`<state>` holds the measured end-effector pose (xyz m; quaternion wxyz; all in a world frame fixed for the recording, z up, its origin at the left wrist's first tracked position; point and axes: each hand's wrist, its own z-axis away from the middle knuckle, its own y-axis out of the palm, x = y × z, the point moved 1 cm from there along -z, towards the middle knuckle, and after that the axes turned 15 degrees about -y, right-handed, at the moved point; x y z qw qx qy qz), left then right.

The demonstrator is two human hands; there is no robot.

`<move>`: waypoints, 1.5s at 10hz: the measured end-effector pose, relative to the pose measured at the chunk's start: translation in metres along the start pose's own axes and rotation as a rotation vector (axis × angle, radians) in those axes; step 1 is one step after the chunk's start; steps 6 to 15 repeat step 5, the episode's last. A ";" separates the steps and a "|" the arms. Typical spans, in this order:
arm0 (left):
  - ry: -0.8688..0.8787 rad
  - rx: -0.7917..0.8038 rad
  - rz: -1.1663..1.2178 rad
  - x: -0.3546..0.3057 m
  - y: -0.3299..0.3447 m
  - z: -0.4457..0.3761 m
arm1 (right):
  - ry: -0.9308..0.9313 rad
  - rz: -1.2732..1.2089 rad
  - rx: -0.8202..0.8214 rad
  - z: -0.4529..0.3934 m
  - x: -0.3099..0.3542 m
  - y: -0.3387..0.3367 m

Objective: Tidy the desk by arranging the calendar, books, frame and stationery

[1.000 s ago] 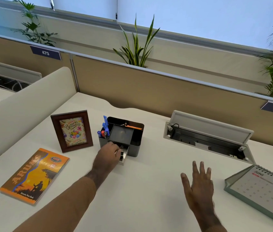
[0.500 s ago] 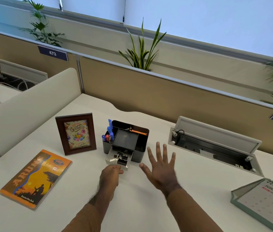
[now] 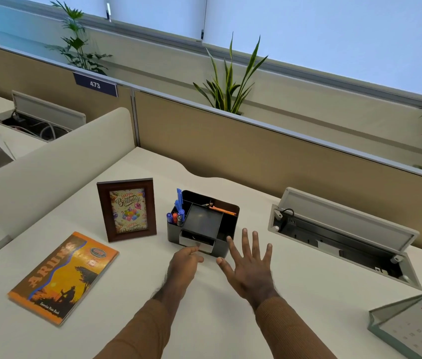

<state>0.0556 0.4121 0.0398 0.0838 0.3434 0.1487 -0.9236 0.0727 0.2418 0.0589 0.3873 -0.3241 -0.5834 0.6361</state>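
Observation:
A black desk organiser [image 3: 226, 229] with blue pens [image 3: 178, 212] stands mid-desk. Its small front drawer [image 3: 206, 246] sticks out only a little. My left hand [image 3: 182, 266] touches the drawer front with its fingertips. My right hand [image 3: 248, 270] is spread flat beside the organiser's front right corner, holding nothing. A brown picture frame [image 3: 127, 209] with a birthday card stands left of the organiser. An orange book [image 3: 64, 277] lies flat at the front left. A grey desk calendar [image 3: 417, 330] lies at the front right corner.
An open cable box [image 3: 342, 234] with a raised lid is sunk into the desk at the back right. A tan partition [image 3: 256, 151] runs along the back, and a cream divider [image 3: 49, 167] bounds the left side. Plants stand behind the partition.
The drawer, pulled out with clips showing, has slid nearly shut under my left hand. My right hand came in from the right to beside the organiser.

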 end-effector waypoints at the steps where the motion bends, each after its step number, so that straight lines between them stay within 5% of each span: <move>1: 0.016 0.024 -0.015 -0.010 0.000 -0.005 | -0.001 0.002 0.000 0.000 0.002 0.000; 5: 0.206 -0.098 -0.333 -0.001 0.000 -0.006 | 0.013 -0.173 -0.028 0.014 -0.006 0.000; 15: 0.206 -0.098 -0.333 -0.001 0.000 -0.006 | 0.013 -0.173 -0.028 0.014 -0.006 0.000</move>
